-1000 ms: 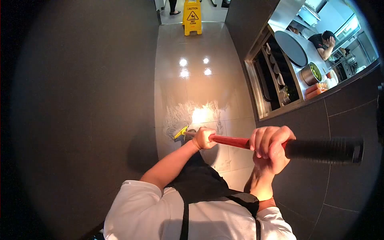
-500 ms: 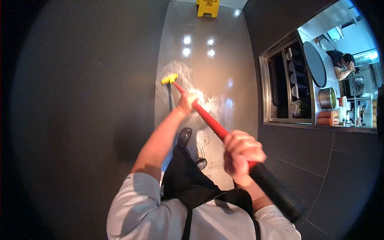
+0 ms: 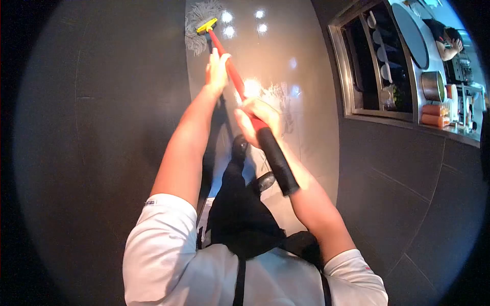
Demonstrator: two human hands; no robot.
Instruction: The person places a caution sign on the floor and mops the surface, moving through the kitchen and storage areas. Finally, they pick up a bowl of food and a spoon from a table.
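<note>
A mop with a grey string head (image 3: 196,46), a yellow clamp (image 3: 206,25) and a red handle (image 3: 236,79) reaches out in front of me. My left hand (image 3: 217,74) is on the upper part of the handle, its fingers fairly straight and the pole running by the thumb; the hold looks loose. Lower down, my right hand (image 3: 260,115) is closed around the red handle just above its black grip (image 3: 277,160). The mop strings lie on the shiny wet floor (image 3: 278,56), against the left wall.
Dark walls (image 3: 117,127) flank the narrow floor. On the right, a serving window (image 3: 377,120) shows a pot (image 3: 433,85), orange-red containers (image 3: 434,115) and a person (image 3: 449,43) with a hand at the head. My shoes (image 3: 240,145) stand on the floor below the mop.
The mop head has moved forward, farther from me along the left wall. Both hands have gone forward with it, the right one also leftward. The yellow floor sign has left the view.
</note>
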